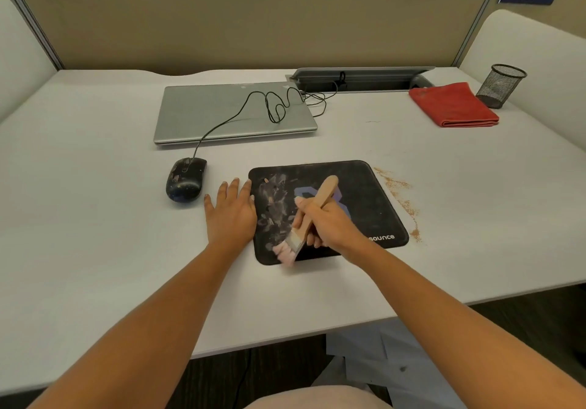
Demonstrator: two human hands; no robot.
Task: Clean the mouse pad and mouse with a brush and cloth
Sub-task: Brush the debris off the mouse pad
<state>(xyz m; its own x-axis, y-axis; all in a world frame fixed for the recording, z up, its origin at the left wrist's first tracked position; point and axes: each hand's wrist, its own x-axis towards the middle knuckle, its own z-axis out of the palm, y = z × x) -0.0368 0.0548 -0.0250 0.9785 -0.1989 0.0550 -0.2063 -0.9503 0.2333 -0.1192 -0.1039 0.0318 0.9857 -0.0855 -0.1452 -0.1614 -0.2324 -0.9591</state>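
Under both hands lies the white desk [95, 250], and on it the black mouse pad [364, 193], its left half smeared with pale dust while brown crumbs [401, 196] sit on the desk just beyond the pad's right edge. Well beyond the right hand, the folded red cloth [453, 105] waits unused. Just left of the left hand sits the mouse [185, 180], speckled and not yet cleaned. The left hand [230, 213] rests flat and open, fingers spread, against the pad's left edge; keeping it pressed there should stop the pad sliding. The right hand [326, 223] is clenched round the wooden brush [312, 215], bristles touching the pad's near-left corner. Short strokes away from the left hand, toward the crumbs, would likely gather the dust in one place.
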